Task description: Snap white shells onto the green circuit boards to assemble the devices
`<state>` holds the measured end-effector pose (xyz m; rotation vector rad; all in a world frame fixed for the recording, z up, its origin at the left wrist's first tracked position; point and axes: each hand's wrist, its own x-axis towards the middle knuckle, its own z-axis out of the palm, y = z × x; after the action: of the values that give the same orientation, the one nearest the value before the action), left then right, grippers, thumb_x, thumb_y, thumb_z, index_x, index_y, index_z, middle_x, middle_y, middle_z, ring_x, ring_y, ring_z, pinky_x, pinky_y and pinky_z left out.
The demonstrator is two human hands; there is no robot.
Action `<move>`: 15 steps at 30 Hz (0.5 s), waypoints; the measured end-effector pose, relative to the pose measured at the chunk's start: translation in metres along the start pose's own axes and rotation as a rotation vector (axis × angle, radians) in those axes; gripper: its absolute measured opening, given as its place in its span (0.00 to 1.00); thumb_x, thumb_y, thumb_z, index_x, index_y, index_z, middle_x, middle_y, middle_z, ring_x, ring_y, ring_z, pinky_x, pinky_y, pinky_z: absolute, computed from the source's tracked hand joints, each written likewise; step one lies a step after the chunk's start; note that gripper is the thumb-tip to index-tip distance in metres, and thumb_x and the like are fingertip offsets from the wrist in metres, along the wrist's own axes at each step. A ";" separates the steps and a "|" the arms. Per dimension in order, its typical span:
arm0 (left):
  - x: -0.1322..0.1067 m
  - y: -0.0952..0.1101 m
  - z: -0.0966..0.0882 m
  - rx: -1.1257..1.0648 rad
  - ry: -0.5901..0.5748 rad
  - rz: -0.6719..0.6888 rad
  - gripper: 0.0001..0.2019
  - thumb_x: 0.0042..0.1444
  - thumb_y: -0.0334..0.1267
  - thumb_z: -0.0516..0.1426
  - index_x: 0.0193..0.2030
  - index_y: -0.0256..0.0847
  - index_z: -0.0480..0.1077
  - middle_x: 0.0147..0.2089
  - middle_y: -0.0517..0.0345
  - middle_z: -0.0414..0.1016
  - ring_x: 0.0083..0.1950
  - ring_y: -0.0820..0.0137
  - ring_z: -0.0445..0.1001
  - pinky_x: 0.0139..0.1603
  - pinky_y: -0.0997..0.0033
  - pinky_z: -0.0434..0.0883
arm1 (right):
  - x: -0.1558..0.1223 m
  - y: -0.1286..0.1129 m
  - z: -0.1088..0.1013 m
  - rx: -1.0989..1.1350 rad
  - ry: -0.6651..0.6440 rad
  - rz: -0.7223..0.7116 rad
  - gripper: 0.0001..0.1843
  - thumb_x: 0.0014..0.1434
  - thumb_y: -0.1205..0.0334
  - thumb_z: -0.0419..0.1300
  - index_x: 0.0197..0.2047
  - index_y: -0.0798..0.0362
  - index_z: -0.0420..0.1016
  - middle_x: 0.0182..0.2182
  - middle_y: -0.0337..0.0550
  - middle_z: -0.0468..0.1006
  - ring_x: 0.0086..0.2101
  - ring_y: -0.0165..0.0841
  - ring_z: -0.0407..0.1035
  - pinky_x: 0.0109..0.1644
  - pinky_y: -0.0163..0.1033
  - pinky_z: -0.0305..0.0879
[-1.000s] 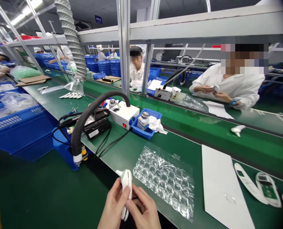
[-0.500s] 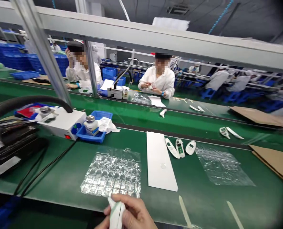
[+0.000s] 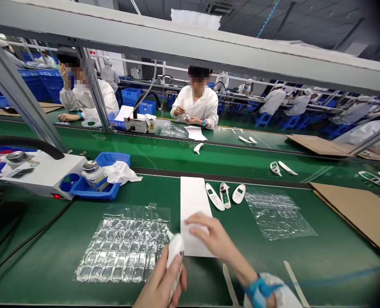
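My left hand (image 3: 162,278) is closed around a white plastic handheld device housing (image 3: 176,252), its narrow tip pointing up and left. With fingers curved and apart, my right hand (image 3: 209,235) is over a long white board (image 3: 194,194); whether a fingertip touches it I cannot tell. Left of my hands lies a clear plastic sheet of small square pockets (image 3: 119,246). Beyond the right hand are a white shell with a window (image 3: 214,196), an open half with a green circuit board (image 3: 225,195) and a smaller white cover (image 3: 239,194).
A blue tray (image 3: 95,194) holds a metal-capped bottle (image 3: 92,173) and white tissue (image 3: 121,172), beside a white box with a hose (image 3: 45,175). Rightward lie clear film (image 3: 281,214) and cardboard (image 3: 353,214). Across the green belt (image 3: 157,156) two people sit.
My right hand has let go of the housing and reached forward and right to the white board. My left hand has risen with the housing. The view has swung right.
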<state>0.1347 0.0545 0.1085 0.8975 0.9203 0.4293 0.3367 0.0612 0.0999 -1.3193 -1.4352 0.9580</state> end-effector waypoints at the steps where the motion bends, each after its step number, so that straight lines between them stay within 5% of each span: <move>1: 0.010 0.007 0.004 -0.015 -0.013 0.049 0.24 0.56 0.59 0.52 0.47 0.41 0.70 0.30 0.59 0.72 0.21 0.75 0.65 0.31 0.71 0.69 | 0.013 0.010 -0.016 -0.151 0.059 -0.033 0.09 0.60 0.60 0.59 0.40 0.51 0.80 0.37 0.47 0.76 0.40 0.40 0.70 0.47 0.45 0.62; 4: 0.039 0.016 0.011 -0.071 0.049 0.121 0.24 0.56 0.57 0.53 0.48 0.38 0.67 0.37 0.54 0.73 0.36 0.68 0.74 0.45 0.67 0.72 | 0.042 0.043 -0.043 -0.342 0.069 -0.011 0.09 0.57 0.69 0.57 0.36 0.53 0.79 0.34 0.45 0.72 0.37 0.38 0.68 0.42 0.43 0.62; 7: 0.059 0.011 0.010 0.005 0.082 0.120 0.27 0.55 0.58 0.54 0.52 0.38 0.66 0.44 0.47 0.75 0.51 0.60 0.73 0.56 0.62 0.67 | 0.052 0.066 -0.046 -0.352 0.037 0.011 0.09 0.53 0.74 0.58 0.33 0.54 0.78 0.33 0.43 0.70 0.35 0.36 0.67 0.40 0.41 0.61; 15: 0.067 -0.001 0.009 0.171 0.128 0.112 0.27 0.55 0.60 0.52 0.50 0.39 0.67 0.49 0.43 0.77 0.55 0.56 0.72 0.56 0.59 0.65 | 0.055 0.072 -0.037 -0.360 0.054 0.055 0.07 0.51 0.75 0.58 0.28 0.54 0.69 0.30 0.39 0.67 0.35 0.35 0.62 0.41 0.40 0.58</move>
<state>0.1798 0.0942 0.0771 1.0906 1.0386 0.5139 0.3924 0.1222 0.0473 -1.6399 -1.5859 0.7127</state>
